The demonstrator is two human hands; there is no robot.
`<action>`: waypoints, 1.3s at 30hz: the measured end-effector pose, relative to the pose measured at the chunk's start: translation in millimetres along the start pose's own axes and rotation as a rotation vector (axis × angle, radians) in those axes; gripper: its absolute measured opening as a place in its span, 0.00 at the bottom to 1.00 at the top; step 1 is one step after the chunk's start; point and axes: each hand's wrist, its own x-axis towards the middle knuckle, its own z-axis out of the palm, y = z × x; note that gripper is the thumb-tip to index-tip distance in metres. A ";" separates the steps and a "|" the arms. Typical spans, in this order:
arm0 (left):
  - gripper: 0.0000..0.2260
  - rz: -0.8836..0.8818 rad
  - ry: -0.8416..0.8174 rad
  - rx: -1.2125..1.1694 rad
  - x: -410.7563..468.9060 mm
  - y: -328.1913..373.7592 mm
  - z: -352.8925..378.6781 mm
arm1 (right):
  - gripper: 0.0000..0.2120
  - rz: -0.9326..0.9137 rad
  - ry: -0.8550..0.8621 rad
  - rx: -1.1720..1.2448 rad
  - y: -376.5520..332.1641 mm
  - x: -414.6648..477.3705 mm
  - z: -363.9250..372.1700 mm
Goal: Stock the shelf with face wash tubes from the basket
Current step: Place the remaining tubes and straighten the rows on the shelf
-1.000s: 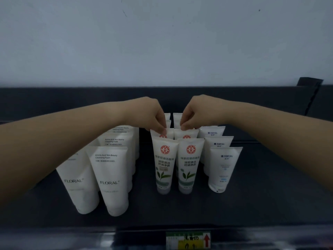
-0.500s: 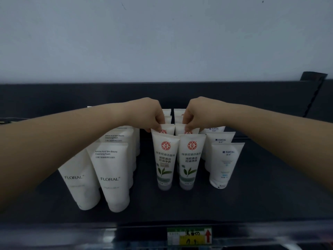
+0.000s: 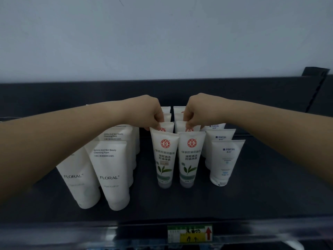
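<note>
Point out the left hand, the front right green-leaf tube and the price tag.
left hand (image 3: 144, 111), head view, back of the hand.
front right green-leaf tube (image 3: 190, 159), head view, printed front below the red emblem.
price tag (image 3: 189, 234), head view, middle of the label.

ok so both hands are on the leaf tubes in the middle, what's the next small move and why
Probably let go and draw both hands back. The left hand and right hand pinch the tops of the second-row tubes, which look upright on the shelf, lined up behind the front pair, so little seems left to adjust.
</note>
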 end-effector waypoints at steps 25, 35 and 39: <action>0.08 -0.061 0.038 0.044 -6.1 3.9 -2.5 | 0.10 -0.003 0.010 0.031 -0.3 -7.4 -5.1; 0.08 0.004 0.238 0.018 -27.7 16.4 -24.2 | 0.06 -0.006 0.183 0.038 -0.7 -24.6 -30.8; 0.06 0.074 0.249 -0.059 -37.9 27.9 -24.8 | 0.05 -0.030 0.156 0.108 -4.2 -34.8 -30.2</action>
